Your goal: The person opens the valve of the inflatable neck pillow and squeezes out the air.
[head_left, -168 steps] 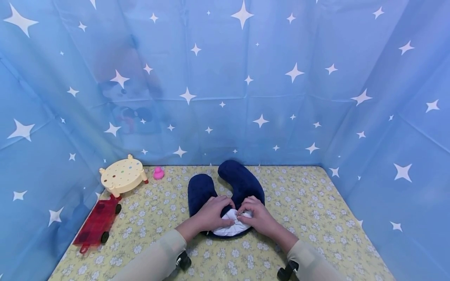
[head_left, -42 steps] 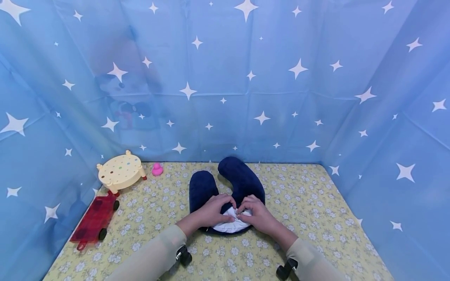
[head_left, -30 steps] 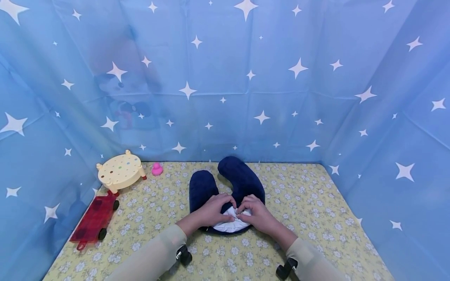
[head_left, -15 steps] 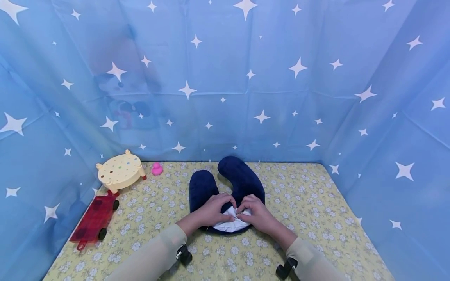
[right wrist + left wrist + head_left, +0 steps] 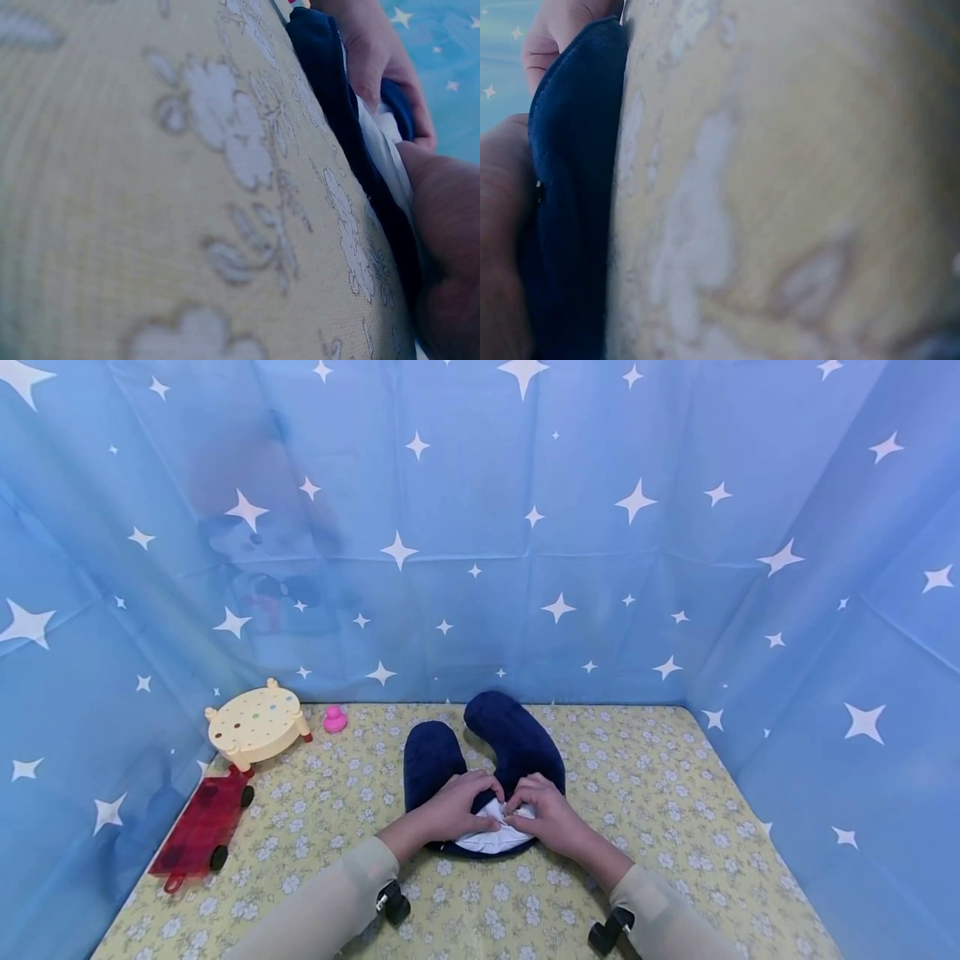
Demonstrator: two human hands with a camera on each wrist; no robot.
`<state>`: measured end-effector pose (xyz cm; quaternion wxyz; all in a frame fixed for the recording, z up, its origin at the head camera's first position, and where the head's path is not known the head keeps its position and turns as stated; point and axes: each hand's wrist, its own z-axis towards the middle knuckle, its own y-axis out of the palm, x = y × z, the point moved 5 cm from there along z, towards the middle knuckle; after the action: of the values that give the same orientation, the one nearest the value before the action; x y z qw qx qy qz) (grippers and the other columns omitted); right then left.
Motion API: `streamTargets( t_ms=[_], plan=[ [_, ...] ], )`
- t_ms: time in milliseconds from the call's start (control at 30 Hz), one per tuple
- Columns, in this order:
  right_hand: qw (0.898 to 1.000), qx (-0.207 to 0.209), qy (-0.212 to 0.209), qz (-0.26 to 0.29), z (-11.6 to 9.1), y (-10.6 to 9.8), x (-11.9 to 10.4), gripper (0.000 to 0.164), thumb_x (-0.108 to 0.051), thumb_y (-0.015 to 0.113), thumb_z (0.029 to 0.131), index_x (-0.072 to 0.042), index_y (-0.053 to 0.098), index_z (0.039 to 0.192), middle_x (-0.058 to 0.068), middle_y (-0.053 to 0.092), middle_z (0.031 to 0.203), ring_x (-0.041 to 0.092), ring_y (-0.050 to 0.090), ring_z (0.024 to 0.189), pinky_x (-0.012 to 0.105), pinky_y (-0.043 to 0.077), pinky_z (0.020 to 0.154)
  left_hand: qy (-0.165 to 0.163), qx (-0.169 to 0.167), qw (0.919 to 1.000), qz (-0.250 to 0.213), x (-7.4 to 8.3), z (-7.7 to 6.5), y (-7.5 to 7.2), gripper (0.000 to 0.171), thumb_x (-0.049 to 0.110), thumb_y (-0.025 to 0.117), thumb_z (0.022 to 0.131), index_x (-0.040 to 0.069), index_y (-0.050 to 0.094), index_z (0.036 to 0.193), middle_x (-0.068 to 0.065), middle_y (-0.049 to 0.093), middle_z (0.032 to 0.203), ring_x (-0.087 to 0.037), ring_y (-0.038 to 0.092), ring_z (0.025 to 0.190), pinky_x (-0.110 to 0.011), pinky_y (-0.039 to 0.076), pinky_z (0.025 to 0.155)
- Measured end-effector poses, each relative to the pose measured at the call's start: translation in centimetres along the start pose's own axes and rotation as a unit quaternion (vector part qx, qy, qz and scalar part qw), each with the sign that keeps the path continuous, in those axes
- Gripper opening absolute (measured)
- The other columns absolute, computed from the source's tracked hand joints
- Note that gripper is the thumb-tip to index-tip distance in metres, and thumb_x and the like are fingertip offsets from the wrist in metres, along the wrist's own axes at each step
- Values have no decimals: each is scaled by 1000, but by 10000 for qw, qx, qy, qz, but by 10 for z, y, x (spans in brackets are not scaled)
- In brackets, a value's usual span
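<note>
A navy U-shaped neck pillow [image 5: 517,739] lies on the table in the head view, its two arms pointing away from me. At its near curve the cover gapes, and a white inner lining [image 5: 486,842] shows. My left hand [image 5: 453,808] grips the left side of this opening, thumb on the white and fingertips at its far edge. From the right, my right hand [image 5: 553,817] pinches the fabric at the opening, thumb and index tips close together. Both hands' tips nearly meet. The right wrist view shows the white fabric [image 5: 386,150] between navy edge and fingers.
A cream round toy stool [image 5: 258,722] with coloured dots stands at the back left. Beside it sits a pink toy duck [image 5: 335,720]. A red see-through wheeled toy [image 5: 201,831] lies along the left edge. Blue star-printed curtains [image 5: 480,485] enclose the floral-covered table [image 5: 675,827].
The head view has shifted slightly, so the scene sits a little higher in it. Both hands keep nearly the same hold at the pillow's opening.
</note>
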<state>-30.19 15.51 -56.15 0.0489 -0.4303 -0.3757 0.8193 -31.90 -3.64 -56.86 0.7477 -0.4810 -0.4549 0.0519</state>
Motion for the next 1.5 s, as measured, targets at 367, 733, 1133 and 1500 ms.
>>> streamTargets(
  t_ms=[367,733,1133,1500],
  plan=[
    [9999,4,-105,-104,1,-1,-2,14,-7,86,97,-19,79,96,-4,71,97,16,56,99,39,47,90,-173,-27,9998,56,-3,2,3,30,37,86,99,33,65,121,15,63,123,-11,60,127,-49,41,111],
    [10000,-54,-18,-28,2,-1,-3,7,-10,86,97,-14,81,96,0,72,97,17,56,99,40,45,92,-227,-66,9997,73,-1,1,3,30,37,86,100,31,66,121,14,63,124,-11,59,128,-49,41,112],
    [9995,-172,236,-93,3,-1,-4,7,-13,87,97,-17,82,95,-1,70,96,17,56,101,39,46,92,-27,33,10000,82,-4,2,4,31,38,87,98,30,67,120,12,63,122,-15,61,127,-53,42,110],
    [9993,-208,289,-137,3,-2,-5,7,-12,87,96,-17,83,94,-4,69,95,15,55,101,38,47,92,-163,-82,9997,147,-2,3,3,31,37,87,99,32,67,121,14,63,124,-12,59,129,-51,41,113]
  ],
)
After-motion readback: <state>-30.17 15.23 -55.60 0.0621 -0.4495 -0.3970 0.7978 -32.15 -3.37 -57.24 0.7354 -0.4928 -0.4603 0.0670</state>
